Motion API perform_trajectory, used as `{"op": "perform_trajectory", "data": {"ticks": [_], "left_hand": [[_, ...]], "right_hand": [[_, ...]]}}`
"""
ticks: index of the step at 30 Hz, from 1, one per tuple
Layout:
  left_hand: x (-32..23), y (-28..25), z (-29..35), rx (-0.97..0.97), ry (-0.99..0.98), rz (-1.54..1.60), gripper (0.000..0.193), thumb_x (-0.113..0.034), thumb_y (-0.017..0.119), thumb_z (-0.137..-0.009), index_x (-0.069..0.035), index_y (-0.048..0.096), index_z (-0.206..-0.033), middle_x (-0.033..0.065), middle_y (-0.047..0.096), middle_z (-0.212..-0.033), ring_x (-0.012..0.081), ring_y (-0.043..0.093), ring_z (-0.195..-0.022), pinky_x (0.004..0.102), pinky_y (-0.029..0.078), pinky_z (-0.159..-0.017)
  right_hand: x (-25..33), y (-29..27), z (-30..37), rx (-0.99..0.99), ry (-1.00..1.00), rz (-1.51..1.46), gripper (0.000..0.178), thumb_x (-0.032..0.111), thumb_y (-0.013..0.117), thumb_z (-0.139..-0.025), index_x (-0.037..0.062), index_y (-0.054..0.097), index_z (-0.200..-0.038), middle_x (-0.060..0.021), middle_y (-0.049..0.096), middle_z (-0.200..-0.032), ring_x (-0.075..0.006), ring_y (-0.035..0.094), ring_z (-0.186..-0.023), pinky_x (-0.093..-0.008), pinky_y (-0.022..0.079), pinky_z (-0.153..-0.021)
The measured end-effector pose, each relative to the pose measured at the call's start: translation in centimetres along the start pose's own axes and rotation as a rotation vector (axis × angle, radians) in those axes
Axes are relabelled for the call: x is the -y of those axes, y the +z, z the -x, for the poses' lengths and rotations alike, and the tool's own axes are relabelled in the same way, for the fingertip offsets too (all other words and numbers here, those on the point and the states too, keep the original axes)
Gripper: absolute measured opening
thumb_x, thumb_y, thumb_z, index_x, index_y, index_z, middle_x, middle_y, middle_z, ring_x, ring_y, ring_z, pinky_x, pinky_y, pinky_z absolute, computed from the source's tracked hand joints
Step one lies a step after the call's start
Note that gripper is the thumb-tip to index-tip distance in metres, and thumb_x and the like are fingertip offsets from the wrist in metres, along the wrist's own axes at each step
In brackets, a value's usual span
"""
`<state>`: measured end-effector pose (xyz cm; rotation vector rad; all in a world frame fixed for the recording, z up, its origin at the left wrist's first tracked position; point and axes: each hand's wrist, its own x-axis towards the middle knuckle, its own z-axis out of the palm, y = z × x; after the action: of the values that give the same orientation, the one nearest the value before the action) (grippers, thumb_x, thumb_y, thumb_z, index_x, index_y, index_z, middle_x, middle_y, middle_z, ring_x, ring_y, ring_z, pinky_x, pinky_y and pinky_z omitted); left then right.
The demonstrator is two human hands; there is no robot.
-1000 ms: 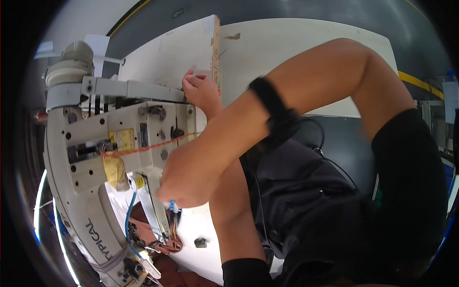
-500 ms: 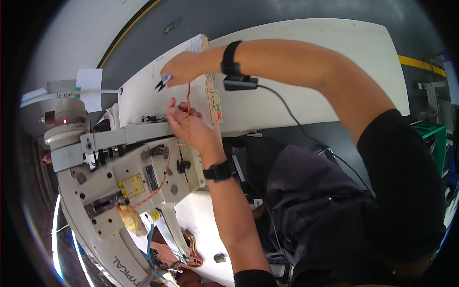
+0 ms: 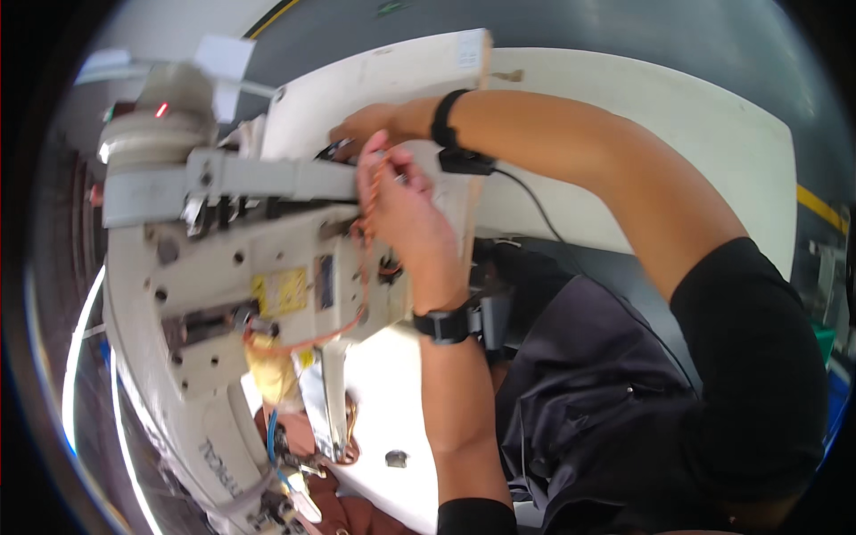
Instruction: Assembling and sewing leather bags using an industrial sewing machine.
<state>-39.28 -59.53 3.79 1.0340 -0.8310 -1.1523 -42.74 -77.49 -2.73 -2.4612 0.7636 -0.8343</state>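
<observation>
Holding the orange cord [image 3: 373,196]: the left hand [image 3: 408,212], fingers curled in, with the cord running along them; blur hides the exact pinch.
Holding the small snips [image 3: 339,146]: the right hand [image 3: 370,123], just beyond the left, closed around them with dark tips poking out on its left side; how far the blades are spread, I cannot tell.
Cord's place: from the left fingers down over the right end of the sewing machine [image 3: 209,259], then in a slack curve across its body to the top of a yellow pouch [image 3: 273,376].
Cord's feel: probably very light and limp, the twist giving some grip; it looks thicker by the hand and thinner lower down, so the thin stretch is likelier to snag or tangle.
Where to take the cord: the thick twisted stretch by the fingers seems the surest hold; a pull there would likely straighten the slack before drawing tight.
Snips' feel: likely light and stiff, with sharp points; best held by the body, well back from the tips.
Machine: rigid and surely heavy, its raised parts apt to catch a loose cord.
Round about: a white board [image 3: 392,71] beyond the hands, brown cloth [image 3: 357,514] by the machine's lower end, and a small dark thing [image 3: 396,458] on the white table [image 3: 383,379].
</observation>
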Motion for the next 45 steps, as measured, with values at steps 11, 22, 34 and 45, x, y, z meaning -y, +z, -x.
{"op": "perform_trajectory", "data": {"ticks": [11,22,34,45], "left_hand": [[0.5,-0.4,7.8,0.411,0.146,-0.471,0.033,-0.032,0.04,-0.111,-0.008,0.061,-0.116,-0.0022,0.059,-0.078,0.0041,0.05,-0.068,0.0203,0.039,-0.06],[0.9,-7.6,25.0,0.492,0.269,-0.685,0.015,-0.008,0.054,-0.1,-0.002,0.058,-0.114,0.016,0.064,-0.074,0.0317,0.069,-0.07,0.0403,0.053,-0.062],[6.3,-11.0,32.5,0.703,0.219,-1.032,0.017,-0.009,0.049,-0.094,-0.001,0.06,-0.104,0.0236,0.069,-0.089,0.044,0.069,-0.085,0.0547,0.054,-0.076],[-4.0,-21.2,34.9,0.514,0.183,-0.534,0.02,-0.007,0.05,-0.101,-0.001,0.064,-0.114,0.0192,0.065,-0.081,0.0286,0.069,-0.073,0.0362,0.054,-0.068]], "right_hand": [[4.4,-4.2,7.3,-0.153,0.244,-0.18,0.034,0.035,0.061,-0.1,0.0013,0.065,-0.103,-0.0145,0.063,-0.087,-0.0239,0.059,-0.082,-0.0389,0.048,-0.077],[19.8,-2.5,28.7,0.325,0.886,-0.723,0.02,0.021,0.065,-0.097,0.0017,0.067,-0.1,-0.0028,0.06,-0.07,-0.0121,0.06,-0.067,-0.0329,0.051,-0.063],[21.5,4.6,32.7,0.766,0.224,-0.371,0.049,-0.005,0.054,-0.081,0.0028,0.064,-0.129,-0.017,0.067,-0.122,-0.0284,0.065,-0.113,-0.0353,0.05,-0.101],[25.7,-2.9,31.9,0.337,0.848,-1.021,0.031,0.011,0.055,-0.1,-0.0075,0.06,-0.125,-0.0112,0.069,-0.101,-0.0249,0.067,-0.107,-0.0396,0.046,-0.108]]}}
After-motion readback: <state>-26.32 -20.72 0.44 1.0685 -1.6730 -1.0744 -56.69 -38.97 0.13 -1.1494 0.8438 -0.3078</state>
